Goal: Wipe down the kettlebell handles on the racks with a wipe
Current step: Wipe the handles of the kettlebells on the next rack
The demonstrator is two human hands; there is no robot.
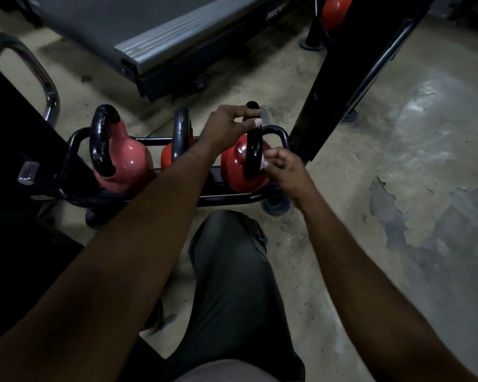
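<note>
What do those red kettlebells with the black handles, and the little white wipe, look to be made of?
Red kettlebell: probably metal under a glossy red coating, since highlights glint on its rounded body. Black handle: shiny, likely painted metal. White wipe: soft and crumpled in the right hand, cloth or paper, unclear. The left hand steadies the handle's top.

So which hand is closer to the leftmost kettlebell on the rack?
Left. The left hand grips the rightmost kettlebell's handle top; the right hand is farther right, from the leftmost kettlebell.
</note>
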